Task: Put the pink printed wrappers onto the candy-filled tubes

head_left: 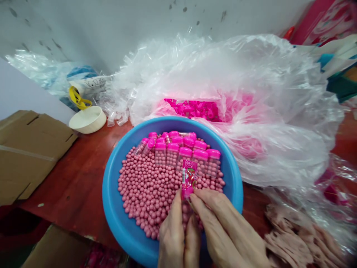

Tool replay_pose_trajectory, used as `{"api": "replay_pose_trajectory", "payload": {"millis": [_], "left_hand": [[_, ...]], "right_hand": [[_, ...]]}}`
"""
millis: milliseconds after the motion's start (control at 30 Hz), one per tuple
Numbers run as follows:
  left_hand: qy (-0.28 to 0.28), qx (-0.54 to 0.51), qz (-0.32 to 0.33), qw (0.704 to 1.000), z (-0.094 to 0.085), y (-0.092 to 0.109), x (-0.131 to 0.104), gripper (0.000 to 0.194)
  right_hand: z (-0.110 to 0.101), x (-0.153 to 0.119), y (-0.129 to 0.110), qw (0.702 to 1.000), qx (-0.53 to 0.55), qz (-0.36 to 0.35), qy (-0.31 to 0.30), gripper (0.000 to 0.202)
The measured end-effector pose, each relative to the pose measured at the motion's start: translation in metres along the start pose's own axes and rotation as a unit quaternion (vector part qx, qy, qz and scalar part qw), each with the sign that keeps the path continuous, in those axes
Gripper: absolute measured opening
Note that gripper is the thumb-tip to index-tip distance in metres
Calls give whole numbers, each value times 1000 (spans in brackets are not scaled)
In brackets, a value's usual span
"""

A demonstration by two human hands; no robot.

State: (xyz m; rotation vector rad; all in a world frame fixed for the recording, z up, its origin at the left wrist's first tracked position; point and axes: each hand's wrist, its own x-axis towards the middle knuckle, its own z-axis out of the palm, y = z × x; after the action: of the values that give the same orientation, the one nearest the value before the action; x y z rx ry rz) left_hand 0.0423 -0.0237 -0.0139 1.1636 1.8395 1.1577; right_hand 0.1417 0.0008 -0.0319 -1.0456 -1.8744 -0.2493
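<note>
Low in the middle, my left hand (178,238) pinches a small clear container (186,214) with pink balls inside. A glossy pink printed label (189,176) with a strawberry picture and a barcode stands up at the container's far end. The thumb and fingertips of my right hand (225,227) close on the label's lower edge, against the container. Both hands are over a blue basin (113,208) holding many loose pink balls (150,182). Several filled containers with bright pink caps (184,150) lie on the balls toward the far side.
Behind the basin, a big clear plastic bag (279,111) holds pink caps (195,108). Clear empty containers (117,111) are heaped at back left. A white dish (87,120), yellow strap (78,97) and cardboard box (33,149) are left. Beige cloth (290,238) lies right.
</note>
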Motion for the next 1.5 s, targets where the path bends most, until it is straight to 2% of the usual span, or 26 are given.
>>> {"api": "replay_pose_trajectory", "payload": {"millis": [133,267,433,533,600,700,767,833,967,1000,1100,1200,1267,1400,1500], "left_hand": [[6,-42,-8,999,1,-2,0,40],[24,-54,-2,998,3,1,4,38],[6,-91,-31,995,2,0,5,36],[-1,-79,-32,996,0,-2,4,37],[-1,-71,-22,997,-2,-2,3,36],[5,-75,8,997,-4,0,2,38],[9,-83,24,996,-4,1,2,40],[9,-81,27,996,-3,1,2,39],[1,-63,-1,998,2,-4,4,36],[-2,-65,-14,998,4,-6,4,36],[-14,-76,-44,996,6,-8,4,39],[-2,-72,-35,997,6,-8,3,40],[21,-63,-26,997,6,-6,1,38],[31,-116,-49,992,7,-5,2,37],[-8,-223,-108,969,6,-3,7,38]], "right_hand": [[7,-3,-3,999,-29,-12,-13,33],[4,4,4,999,-6,2,-41,30],[-4,26,12,985,117,91,-92,16],[-5,32,11,972,178,126,-83,14],[-3,29,8,979,158,103,-77,16],[3,23,3,996,77,12,-46,22],[7,23,1,999,33,-24,-21,25],[8,28,0,999,13,-10,-44,25],[6,35,5,986,57,54,-150,22],[5,35,6,983,77,68,-153,19],[4,29,6,984,111,92,-105,12],[7,24,4,994,76,35,-73,18],[10,25,3,995,43,18,-90,17],[8,29,8,980,82,103,-147,18],[1,28,12,970,116,174,-127,10]]}}
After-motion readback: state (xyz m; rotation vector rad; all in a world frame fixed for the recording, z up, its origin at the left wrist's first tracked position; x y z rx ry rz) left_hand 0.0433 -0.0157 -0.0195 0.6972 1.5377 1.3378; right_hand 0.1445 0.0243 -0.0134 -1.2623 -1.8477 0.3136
